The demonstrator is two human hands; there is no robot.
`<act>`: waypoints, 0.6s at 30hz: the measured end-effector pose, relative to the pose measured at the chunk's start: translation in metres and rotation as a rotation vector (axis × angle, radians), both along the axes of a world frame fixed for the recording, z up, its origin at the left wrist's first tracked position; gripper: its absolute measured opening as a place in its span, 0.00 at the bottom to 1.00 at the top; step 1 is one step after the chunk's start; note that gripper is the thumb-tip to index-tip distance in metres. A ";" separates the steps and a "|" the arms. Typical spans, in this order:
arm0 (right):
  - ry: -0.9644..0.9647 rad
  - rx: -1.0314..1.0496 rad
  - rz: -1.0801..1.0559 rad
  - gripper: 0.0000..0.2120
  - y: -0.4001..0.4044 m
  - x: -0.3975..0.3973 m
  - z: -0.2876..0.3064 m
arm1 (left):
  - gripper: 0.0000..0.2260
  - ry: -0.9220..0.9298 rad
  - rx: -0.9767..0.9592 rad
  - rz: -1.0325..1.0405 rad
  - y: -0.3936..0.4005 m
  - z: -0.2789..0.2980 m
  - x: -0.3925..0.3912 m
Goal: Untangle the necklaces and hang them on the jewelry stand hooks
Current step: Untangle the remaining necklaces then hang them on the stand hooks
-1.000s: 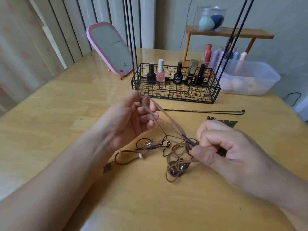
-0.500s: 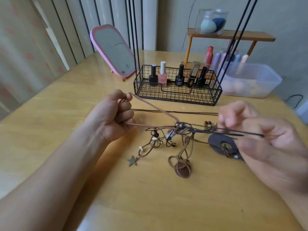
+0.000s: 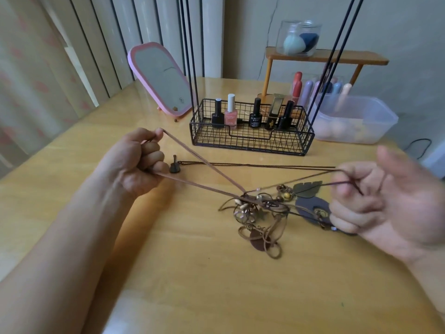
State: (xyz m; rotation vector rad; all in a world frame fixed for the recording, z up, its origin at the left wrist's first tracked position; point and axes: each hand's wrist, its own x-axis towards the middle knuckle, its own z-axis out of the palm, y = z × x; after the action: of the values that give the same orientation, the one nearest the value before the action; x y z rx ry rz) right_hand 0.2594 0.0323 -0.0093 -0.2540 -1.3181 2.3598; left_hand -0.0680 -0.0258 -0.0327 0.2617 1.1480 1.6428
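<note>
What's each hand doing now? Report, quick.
Left hand: closed, gripping the pink cord.
Right hand: fingers curled, holding dark cords.

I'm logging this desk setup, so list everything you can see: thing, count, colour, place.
necklace tangle: several, brown cords, table centre
pink cord: one loop, stretched leftward from the tangle
chain necklace: one, dark, lying behind the tangle
wire basket: one, black, behind
polish bottles: five, mostly black, in the basket
mirror: one, pink, back left
plastic tub: one, clear, back right
left hand: grips pink cord
right hand: holds dark cords
</note>
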 end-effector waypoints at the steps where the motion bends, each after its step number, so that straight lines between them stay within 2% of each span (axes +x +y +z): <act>1: -0.134 0.154 -0.047 0.27 -0.007 0.007 -0.003 | 0.10 -0.008 0.007 0.023 -0.001 0.001 -0.003; 3: -0.427 0.429 -0.074 0.30 -0.010 0.014 -0.013 | 0.09 -0.027 0.035 0.065 -0.003 0.003 -0.008; 5: -0.521 0.584 0.013 0.28 -0.007 0.009 -0.005 | 0.08 -0.040 0.066 0.092 -0.004 0.003 -0.011; 7: -0.485 0.670 0.079 0.22 -0.014 0.010 -0.008 | 0.07 -0.001 0.069 0.055 -0.005 0.004 -0.012; 9: -0.387 0.601 -0.012 0.20 -0.011 0.014 -0.009 | 0.07 0.154 0.030 -0.102 -0.005 0.003 -0.010; 11: -0.320 0.458 -0.082 0.22 -0.009 0.015 -0.009 | 0.10 0.384 -0.014 -0.322 -0.008 0.002 -0.004; 14: -0.324 0.395 -0.148 0.26 -0.010 0.011 -0.010 | 0.12 0.773 -0.089 -0.541 -0.010 0.000 0.010; 16: -0.279 0.406 -0.171 0.23 -0.012 0.005 -0.013 | 0.10 1.243 -0.193 -0.522 -0.009 -0.005 0.021; 18: -0.179 0.402 -0.212 0.18 -0.010 0.001 -0.018 | 0.12 1.684 -0.177 -0.393 -0.007 -0.012 0.031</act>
State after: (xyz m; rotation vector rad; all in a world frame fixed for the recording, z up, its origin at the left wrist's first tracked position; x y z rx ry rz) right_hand 0.2600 0.0223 -0.0274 -0.4627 -1.7208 1.8840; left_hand -0.0372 -0.0330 -0.0444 1.8239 2.1639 0.6865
